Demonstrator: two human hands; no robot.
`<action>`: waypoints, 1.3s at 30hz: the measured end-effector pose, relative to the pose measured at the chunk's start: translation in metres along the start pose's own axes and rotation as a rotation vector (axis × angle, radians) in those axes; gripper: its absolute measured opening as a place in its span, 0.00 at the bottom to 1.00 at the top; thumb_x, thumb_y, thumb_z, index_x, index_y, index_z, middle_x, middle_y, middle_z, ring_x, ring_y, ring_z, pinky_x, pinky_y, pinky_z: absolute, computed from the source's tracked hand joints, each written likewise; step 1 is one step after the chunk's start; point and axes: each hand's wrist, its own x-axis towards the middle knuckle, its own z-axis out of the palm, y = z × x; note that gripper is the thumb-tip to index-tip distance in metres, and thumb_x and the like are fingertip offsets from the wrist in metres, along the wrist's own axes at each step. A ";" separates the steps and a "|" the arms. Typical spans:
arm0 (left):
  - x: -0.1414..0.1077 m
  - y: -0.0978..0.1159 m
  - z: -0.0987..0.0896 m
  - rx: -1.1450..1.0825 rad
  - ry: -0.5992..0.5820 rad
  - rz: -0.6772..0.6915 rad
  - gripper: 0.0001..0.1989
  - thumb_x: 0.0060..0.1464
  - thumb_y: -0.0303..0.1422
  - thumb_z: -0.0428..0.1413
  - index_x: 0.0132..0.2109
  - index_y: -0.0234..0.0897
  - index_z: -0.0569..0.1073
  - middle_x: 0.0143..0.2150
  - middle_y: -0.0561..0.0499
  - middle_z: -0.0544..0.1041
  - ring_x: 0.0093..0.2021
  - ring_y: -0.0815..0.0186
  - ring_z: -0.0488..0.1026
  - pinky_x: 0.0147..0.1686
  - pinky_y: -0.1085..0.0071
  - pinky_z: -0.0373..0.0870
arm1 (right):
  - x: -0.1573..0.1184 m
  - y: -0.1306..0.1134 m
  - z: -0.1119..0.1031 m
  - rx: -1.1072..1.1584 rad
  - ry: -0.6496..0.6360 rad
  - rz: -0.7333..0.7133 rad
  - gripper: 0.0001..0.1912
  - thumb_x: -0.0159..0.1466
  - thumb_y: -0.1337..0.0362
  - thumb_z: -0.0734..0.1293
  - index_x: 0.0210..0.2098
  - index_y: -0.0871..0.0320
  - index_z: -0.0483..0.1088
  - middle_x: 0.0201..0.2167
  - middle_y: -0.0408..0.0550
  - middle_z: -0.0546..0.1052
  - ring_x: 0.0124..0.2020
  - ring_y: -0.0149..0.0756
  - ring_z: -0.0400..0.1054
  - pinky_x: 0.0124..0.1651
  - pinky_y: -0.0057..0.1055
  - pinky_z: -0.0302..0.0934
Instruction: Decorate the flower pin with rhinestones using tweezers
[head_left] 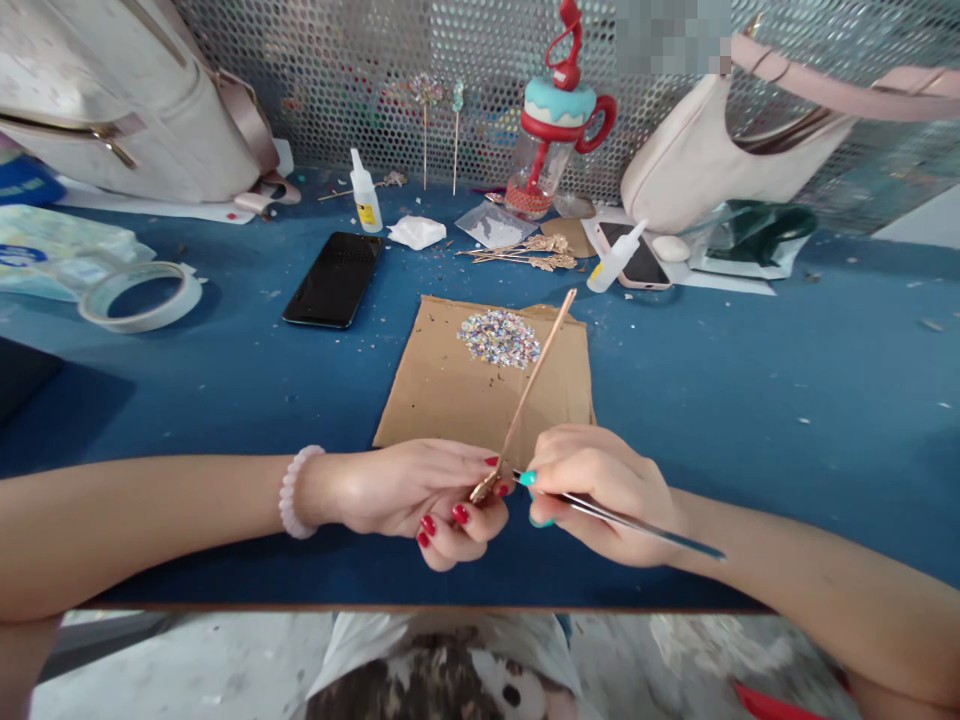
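Note:
A thin gold stick (534, 378) slants up and to the right, its ornate lower end pinched in the fingers of my left hand (442, 505). My right hand (604, 492) is closed around metal tweezers (645, 526), whose tips are close to that lower end, beside my left fingertips; whether they touch it or grip something small cannot be made out. Beyond both hands lies a piece of cardboard (439, 375), bearing a heap of small shiny rhinestones (500, 338).
Behind the cardboard are a black phone (335, 280), two glue bottles (365, 195), gold sticks (544, 252) and a red-lidded cup (551, 130). A tape roll (140, 297) and backpack (150, 100) sit left, a white handbag (712, 150) at back right.

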 end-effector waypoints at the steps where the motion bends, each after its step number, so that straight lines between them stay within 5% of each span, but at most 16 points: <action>1: 0.000 0.000 0.000 0.004 -0.002 -0.001 0.09 0.66 0.35 0.43 0.36 0.38 0.60 0.28 0.57 0.52 0.21 0.75 0.46 0.21 0.77 0.45 | 0.000 0.000 0.000 0.011 0.002 0.006 0.04 0.69 0.65 0.60 0.38 0.59 0.64 0.26 0.45 0.72 0.25 0.29 0.63 0.28 0.27 0.60; 10: 0.001 0.000 -0.002 0.029 -0.018 0.002 0.10 0.66 0.36 0.42 0.38 0.38 0.61 0.27 0.57 0.52 0.21 0.74 0.45 0.20 0.77 0.44 | 0.000 -0.001 0.000 0.088 0.003 0.068 0.06 0.69 0.65 0.60 0.37 0.60 0.65 0.26 0.44 0.72 0.26 0.28 0.64 0.29 0.26 0.59; 19: 0.002 0.002 -0.001 0.041 -0.008 -0.011 0.09 0.65 0.38 0.44 0.39 0.38 0.62 0.27 0.57 0.51 0.21 0.74 0.44 0.21 0.77 0.45 | 0.006 -0.002 -0.002 0.086 0.033 0.095 0.06 0.67 0.65 0.64 0.36 0.62 0.70 0.34 0.51 0.75 0.38 0.32 0.71 0.41 0.32 0.68; 39: 0.000 0.001 0.001 0.032 0.008 -0.003 0.08 0.65 0.38 0.47 0.39 0.38 0.61 0.27 0.57 0.52 0.21 0.75 0.45 0.21 0.77 0.45 | 0.006 -0.003 -0.002 0.105 0.066 0.063 0.04 0.65 0.69 0.66 0.39 0.62 0.72 0.33 0.51 0.78 0.36 0.32 0.73 0.39 0.32 0.71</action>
